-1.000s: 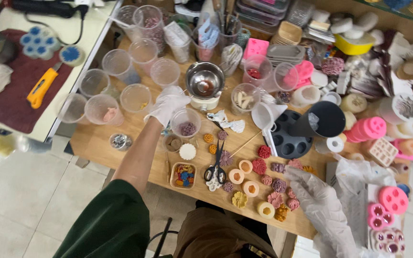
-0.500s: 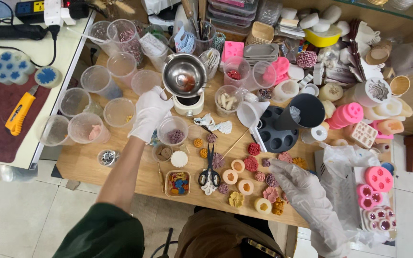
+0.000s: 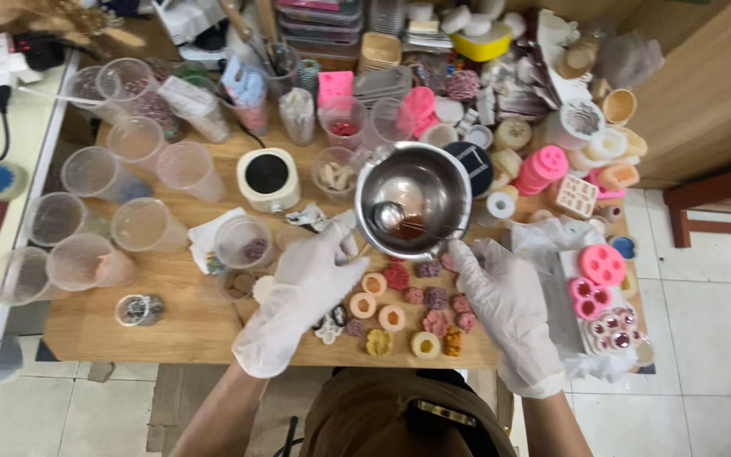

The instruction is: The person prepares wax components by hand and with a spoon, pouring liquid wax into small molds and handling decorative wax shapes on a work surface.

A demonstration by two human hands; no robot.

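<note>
Centre of frame: person lifting steel bowl (image 3: 414, 200) clear of wooden table (image 3: 179, 313), holding it above flower-shaped wax pieces (image 3: 416, 309). Left hand (image 3: 310, 283), white-gloved, clasping bowl's lower-left rim, taking the weight. Right hand (image 3: 501, 292), gloved too, bracing lower-right rim, fingers spread rather than clenched — looking like steadying, keeping bowl level so dark liquid and spoon (image 3: 391, 216) inside are not spilling. Upper left of centre, cream warmer (image 3: 267, 179) sitting uncovered. Pink silicone moulds (image 3: 602, 288) lying at right, beside right hand.

steel bowl (image 3: 414, 201) hides black tray behind | bowl's contents unclear | left cups (image 3: 23, 275) blurred
</note>
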